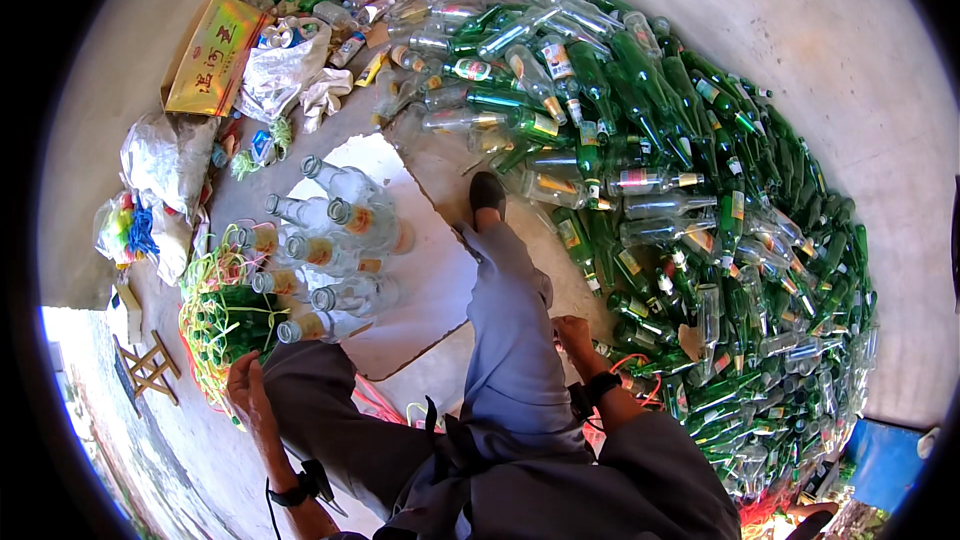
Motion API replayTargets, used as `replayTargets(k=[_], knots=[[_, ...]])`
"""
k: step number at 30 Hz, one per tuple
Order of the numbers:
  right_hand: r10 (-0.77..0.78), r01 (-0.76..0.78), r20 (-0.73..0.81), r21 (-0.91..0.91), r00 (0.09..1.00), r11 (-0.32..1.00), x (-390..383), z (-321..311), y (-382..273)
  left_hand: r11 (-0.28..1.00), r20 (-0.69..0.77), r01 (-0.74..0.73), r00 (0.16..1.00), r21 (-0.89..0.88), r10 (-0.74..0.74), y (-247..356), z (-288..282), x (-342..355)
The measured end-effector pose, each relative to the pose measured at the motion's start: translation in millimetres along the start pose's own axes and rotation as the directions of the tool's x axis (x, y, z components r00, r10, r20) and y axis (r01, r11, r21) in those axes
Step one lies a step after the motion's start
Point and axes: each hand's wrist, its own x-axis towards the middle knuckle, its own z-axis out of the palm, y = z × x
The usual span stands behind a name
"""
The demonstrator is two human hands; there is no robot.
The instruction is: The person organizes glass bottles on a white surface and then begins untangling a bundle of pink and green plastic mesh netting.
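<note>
My left hand (250,392) is beside my left knee, fingers loosely apart and seemingly holding nothing. Just beyond it lies a bundle of green bottles (238,322) wrapped in yellow, green and red plastic string. My right hand (574,340) is closed beside my right leg, near the edge of the bottle heap; anything inside the fingers is hidden. Between my legs and the bundle, several clear glass bottles (350,258) stand in a cluster on a white cardboard sheet (425,285). Some of them carry orange labels.
A large heap of green and clear bottles (640,180) fills the right side against a wall. Far left are a yellow box (210,55) and white plastic bags (168,165). A small wooden stool (148,368) stands left, a blue container (886,462) lower right. Red string (640,365) lies near my right wrist.
</note>
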Motion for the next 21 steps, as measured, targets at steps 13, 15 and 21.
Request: replayTargets(k=[13,15,21], knots=[[0.024,-0.056,0.062,0.581,0.998,0.812,115,8,-2,0.990,-0.035,0.131,0.990,-0.047,-0.133,11,2,3],[-0.048,0.005,0.065,0.543,0.997,0.840,125,26,-34,0.989,-0.050,0.147,0.988,-0.009,-0.148,11,-2,2],[-0.091,-0.010,0.118,0.660,0.989,0.751,204,45,-91,0.982,-0.068,0.189,0.980,-0.009,-0.189,22,3,6]])
